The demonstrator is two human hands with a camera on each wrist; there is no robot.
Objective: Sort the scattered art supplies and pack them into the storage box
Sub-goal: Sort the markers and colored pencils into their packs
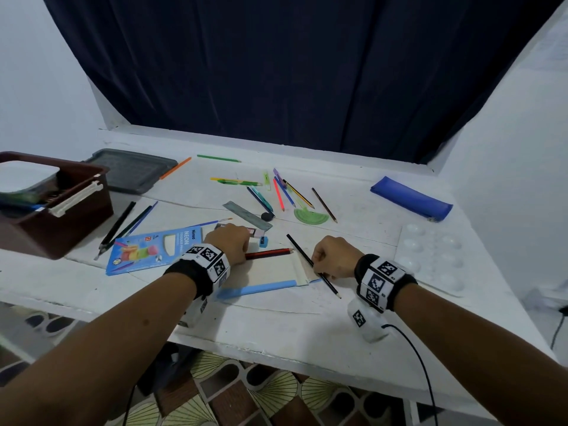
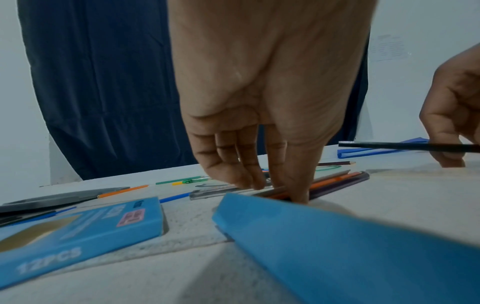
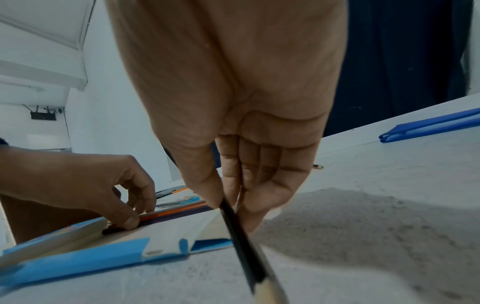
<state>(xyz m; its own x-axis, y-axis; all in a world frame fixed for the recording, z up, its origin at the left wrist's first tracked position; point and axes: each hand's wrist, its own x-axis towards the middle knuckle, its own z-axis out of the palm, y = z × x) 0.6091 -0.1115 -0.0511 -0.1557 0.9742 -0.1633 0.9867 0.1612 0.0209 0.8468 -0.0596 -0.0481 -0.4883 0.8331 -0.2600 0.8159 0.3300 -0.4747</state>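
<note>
Both forearms fill the bottom of the head view, and between them lies the opened pencil box [image 1: 270,273], flat on the table [image 1: 307,318] with its blue edge toward me. My left hand [image 1: 232,242] has its fingertips [image 2: 298,195] pressed down on a few coloured pencils [image 1: 269,253] lying at the box's far edge, fingers bent, pinning rather than lifting them. My right hand [image 1: 333,256] pinches a black pencil [image 1: 313,265] between thumb and forefinger, its sharpened tip toward me, the shaft slanting across the box's open flap [image 1: 302,269].

I judge the step to be laying this pencil beside the ones already held. I would turn it parallel to them first, lower it flat into the box, then let the left fingers slide over to trap it before releasing. Keeping the flap clear matters, or the tip will catch.

Much else lies scattered beyond, near the ruler [image 1: 246,215] and protractor [image 1: 310,215]. At the left corner stands the brown storage box [image 1: 61,222], well apart.
</note>
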